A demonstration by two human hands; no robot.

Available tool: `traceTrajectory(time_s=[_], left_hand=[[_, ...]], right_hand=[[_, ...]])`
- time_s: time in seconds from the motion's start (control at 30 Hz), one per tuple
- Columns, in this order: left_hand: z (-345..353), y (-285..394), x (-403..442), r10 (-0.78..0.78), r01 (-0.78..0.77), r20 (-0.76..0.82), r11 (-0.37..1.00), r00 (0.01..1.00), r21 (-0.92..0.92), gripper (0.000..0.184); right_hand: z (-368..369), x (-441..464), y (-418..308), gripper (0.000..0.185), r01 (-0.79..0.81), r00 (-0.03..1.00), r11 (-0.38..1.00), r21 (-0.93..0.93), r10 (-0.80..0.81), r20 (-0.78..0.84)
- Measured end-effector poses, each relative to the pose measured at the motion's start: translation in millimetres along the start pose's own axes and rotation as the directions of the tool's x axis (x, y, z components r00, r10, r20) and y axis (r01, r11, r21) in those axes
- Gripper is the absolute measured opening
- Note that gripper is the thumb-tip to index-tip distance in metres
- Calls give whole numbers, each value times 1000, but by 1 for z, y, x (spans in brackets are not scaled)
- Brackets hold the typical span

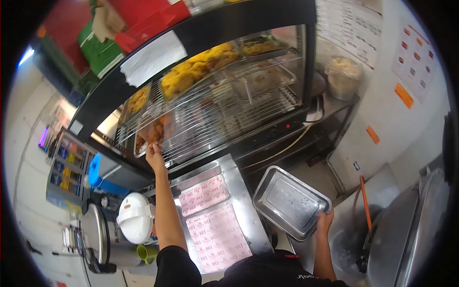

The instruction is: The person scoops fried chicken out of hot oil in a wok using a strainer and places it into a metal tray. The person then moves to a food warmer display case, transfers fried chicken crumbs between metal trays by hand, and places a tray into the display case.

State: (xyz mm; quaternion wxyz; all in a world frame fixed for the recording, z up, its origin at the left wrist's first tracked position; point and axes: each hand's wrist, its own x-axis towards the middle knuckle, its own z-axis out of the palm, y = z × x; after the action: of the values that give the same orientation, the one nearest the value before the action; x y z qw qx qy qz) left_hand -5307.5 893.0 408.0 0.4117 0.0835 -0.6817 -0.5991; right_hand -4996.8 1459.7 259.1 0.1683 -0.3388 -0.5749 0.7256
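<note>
In the head view, my right hand (324, 223) grips the corner of a rectangular metal tray (291, 201), which is bare apart from dark crumbs and spots. My left hand (154, 154) reaches into a glass-fronted food warmer (239, 138), fingers closed at the near edge of a tray of brown fried food (157, 130) on the lower left. Above it, on the upper rack, are yellow fried pieces (196, 69). Below my left forearm, printed pink-and-white paper sheets (217, 237) lie on a steel counter (244, 201).
A white rice cooker (136, 217) and a green cup (147, 253) stand at the left, beside a large steel pot (95, 234). To the right are a big metal vessel (406, 229) and an orange hose (366, 203). A covered tub (343, 76) sits beyond the warmer.
</note>
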Motion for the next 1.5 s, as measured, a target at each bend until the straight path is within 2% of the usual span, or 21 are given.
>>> traceTrajectory(time_s=[0.03,0.07,0.1,0.13,0.17,0.2,0.27,0.37,0.6,0.7,0.9,1.0,1.03,1.07,1.17,1.2,1.23,1.27,1.33,1.4,1.5], left_hand=[[-5,-7,-2,1,14,-199,997,980,74,10],[-11,-13,-2,20,39,-388,989,921,144,13],[4,21,-24,-155,395,-645,885,748,245,25],[19,23,-42,-164,420,-636,865,754,275,42],[39,9,-61,-157,361,-527,880,835,309,59],[68,44,-86,-343,454,-418,868,841,200,84],[104,26,-92,-637,602,-213,770,741,-212,109],[120,68,-92,-712,660,-118,690,692,-297,123],[98,46,-68,-723,652,-192,685,664,-325,122],[74,42,-60,-727,666,-160,680,668,-308,126],[17,19,-31,-715,655,-125,686,688,-318,130],[-11,7,-16,-733,677,-69,656,676,-334,134],[-34,-32,4,-739,685,11,618,674,-385,130],[-36,-21,2,-748,691,17,603,663,-399,116],[-24,63,-23,-762,660,6,557,648,-504,81],[-29,55,-17,-829,675,-96,510,551,-533,80],[-31,58,-27,-775,669,68,495,629,-555,85],[-26,41,-27,-812,659,-64,515,580,-548,87],[-11,28,-50,-793,613,-120,548,597,-570,82],[13,17,-90,-758,669,-30,592,651,-449,76],[31,29,-164,-668,702,226,697,709,-142,59]], right_hand=[[6,-2,-3,57,57,997,995,79,-52,-58],[7,0,-2,55,25,999,996,81,-22,-31],[4,3,-2,54,-5,1000,997,80,6,-6],[1,6,-3,52,-29,999,997,72,28,21],[1,10,-3,53,-55,998,995,87,51,46],[4,14,-6,55,-32,998,996,79,28,57],[6,20,-11,58,13,997,999,50,-17,79],[11,17,-26,72,-8,999,999,-34,10,40],[17,11,-25,78,-22,999,986,-164,17,-32],[18,9,-19,76,4,999,974,-229,-16,-49],[29,5,-30,74,23,1000,987,-157,-23,-1],[30,7,-32,75,-17,1000,977,-212,16,-4],[25,15,-24,75,1,1000,977,-213,0,5],[19,25,-13,74,15,1000,977,-214,-13,12],[15,25,-17,75,51,998,979,-195,-46,30],[18,19,-23,75,53,998,981,-188,-49,28],[21,17,-25,76,65,998,988,-140,-62,25],[22,16,-27,77,78,997,993,-91,-77,12],[25,11,-31,71,50,995,991,-126,-61,-83],[24,13,-36,55,66,995,997,-30,-68,-77],[16,19,-32,48,30,994,989,145,-14,-108]])
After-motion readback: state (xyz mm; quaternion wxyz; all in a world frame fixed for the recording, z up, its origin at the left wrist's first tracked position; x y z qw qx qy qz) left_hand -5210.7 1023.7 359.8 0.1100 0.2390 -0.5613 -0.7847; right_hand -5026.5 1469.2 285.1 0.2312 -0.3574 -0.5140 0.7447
